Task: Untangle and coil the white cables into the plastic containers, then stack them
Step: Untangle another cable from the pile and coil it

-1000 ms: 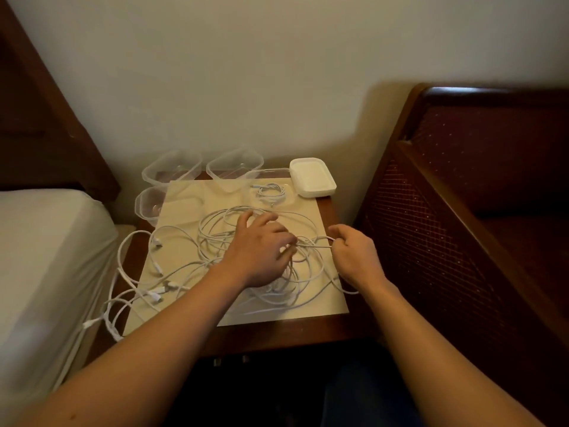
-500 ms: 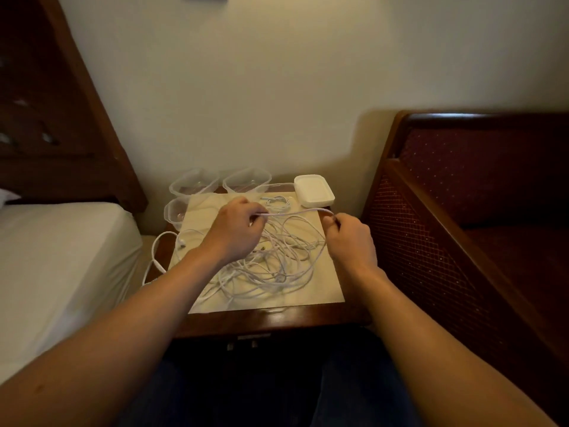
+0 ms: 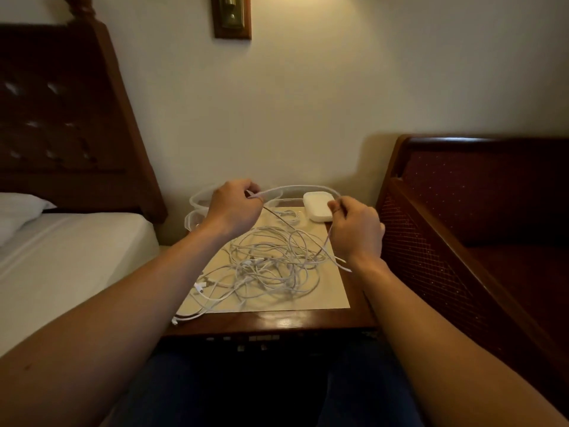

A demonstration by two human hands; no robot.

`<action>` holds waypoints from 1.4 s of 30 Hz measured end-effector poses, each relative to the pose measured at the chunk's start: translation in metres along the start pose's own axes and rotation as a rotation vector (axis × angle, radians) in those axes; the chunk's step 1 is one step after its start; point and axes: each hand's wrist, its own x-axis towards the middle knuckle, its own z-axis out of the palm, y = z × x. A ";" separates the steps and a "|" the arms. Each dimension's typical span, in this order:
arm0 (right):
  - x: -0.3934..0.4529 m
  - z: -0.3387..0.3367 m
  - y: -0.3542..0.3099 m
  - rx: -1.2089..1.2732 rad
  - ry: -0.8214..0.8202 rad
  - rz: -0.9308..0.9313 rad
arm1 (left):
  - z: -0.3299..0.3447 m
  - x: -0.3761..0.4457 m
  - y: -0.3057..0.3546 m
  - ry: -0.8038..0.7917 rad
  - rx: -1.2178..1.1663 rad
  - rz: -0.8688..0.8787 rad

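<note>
The left hand [image 3: 231, 208] pinches one white cable [image 3: 295, 188] and the right hand [image 3: 357, 226] pinches the same strand, which arcs between them above the desk [image 3: 277, 322]; below them the rest of the cables [image 3: 271, 266] lie tangled on a cream mat [image 3: 332, 291], with clear plastic containers [image 3: 197, 201] and a white box [image 3: 318, 204] behind at the wall

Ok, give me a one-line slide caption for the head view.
Both hands, left and right, lift one white cable from the tangled pile on the nightstand.
</note>
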 end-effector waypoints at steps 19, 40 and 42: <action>-0.001 -0.032 -0.036 0.866 -0.099 -0.029 | 0.068 -0.014 0.013 -0.335 -0.205 0.052; -0.081 0.049 0.058 -0.576 -0.890 0.361 | -0.008 0.019 0.022 0.582 -1.030 -0.224; -0.078 0.043 0.053 -0.463 -0.792 0.384 | -0.005 0.018 0.021 0.528 -1.022 -0.202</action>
